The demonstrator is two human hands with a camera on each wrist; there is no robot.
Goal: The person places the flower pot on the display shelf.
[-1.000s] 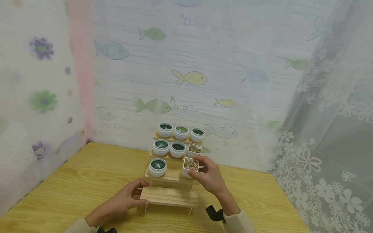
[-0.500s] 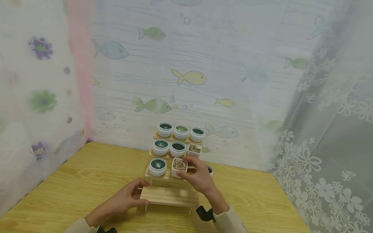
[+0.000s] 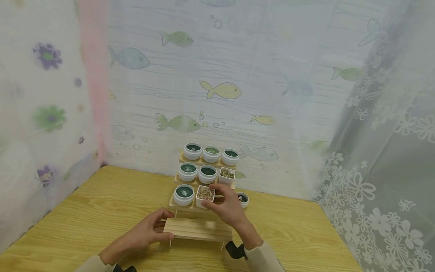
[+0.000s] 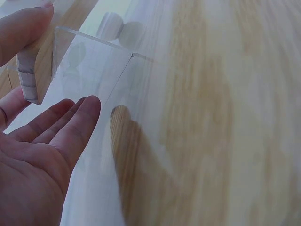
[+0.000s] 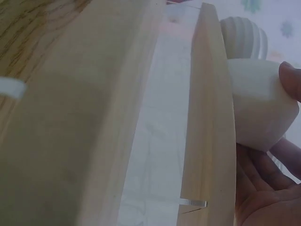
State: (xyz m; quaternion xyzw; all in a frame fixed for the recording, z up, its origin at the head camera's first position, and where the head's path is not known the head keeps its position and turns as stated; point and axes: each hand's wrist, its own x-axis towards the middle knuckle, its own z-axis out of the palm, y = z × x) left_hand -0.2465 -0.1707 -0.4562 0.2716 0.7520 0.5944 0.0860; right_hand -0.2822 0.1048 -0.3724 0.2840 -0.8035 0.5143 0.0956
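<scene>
My right hand [image 3: 228, 207] pinches a small square white pot [image 3: 205, 192] filled with tan, grainy bits. The pot is at the third step down of a tiered wooden stand [image 3: 198, 229], beside a round white pot [image 3: 184, 192] with dark green contents. In the right wrist view, the square pot [image 5: 261, 103] is just behind the step's edge, with my thumb on its side. My left hand [image 3: 149, 231] grips the left end of the lowest step, which bears no pots. The left wrist view has the thumb over the board end [image 4: 30, 77] and the other fingers spread lower.
Several round white pots [image 3: 192, 152] fill the top step. Two more round pots [image 3: 207, 175] and a square pot of grains [image 3: 227, 174] stand on the second step. Another round pot [image 3: 242, 199] rests at the stand's right, partly behind my right hand. The wood-grain table [image 3: 299, 234] surrounds everything.
My right hand has carried the square pot leftward along the third step, closer to the round pot. The round pot at the right has come into sight. My left hand stays put.
</scene>
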